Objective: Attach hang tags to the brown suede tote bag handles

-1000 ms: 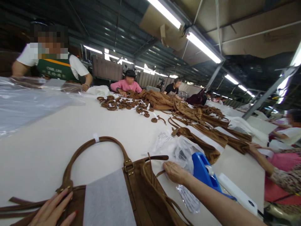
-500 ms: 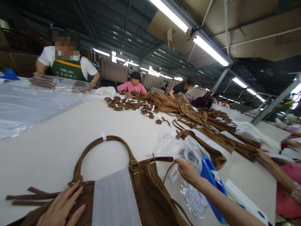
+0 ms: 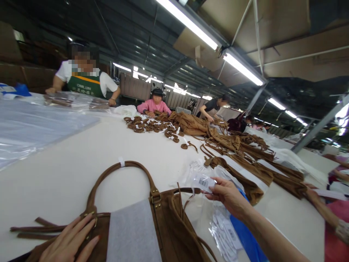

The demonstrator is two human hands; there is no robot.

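Note:
A brown handbag lies on the white table in front of me, its curved handle wrapped with a bit of white at the top. Grey-white paper covers the middle of the bag. My left hand rests flat on the bag by the handle's left base, fingers spread. Beyond the bag's right end, my right hand pinches a barcode tag in a clear sleeve. A thin brown strap end is just below it. Several more sleeved tags lie under my right wrist.
A blue object is partly hidden by my right forearm. Coiled brown straps and several brown bags are piled farther back. Clear plastic sheets cover the left. Co-workers stand or sit around the table; one's hand touches a bag at right.
My right hand held the strap end with the tag hanging beside it; now it grips the tag, its barcode side showing. My left hand stays on the handbag.

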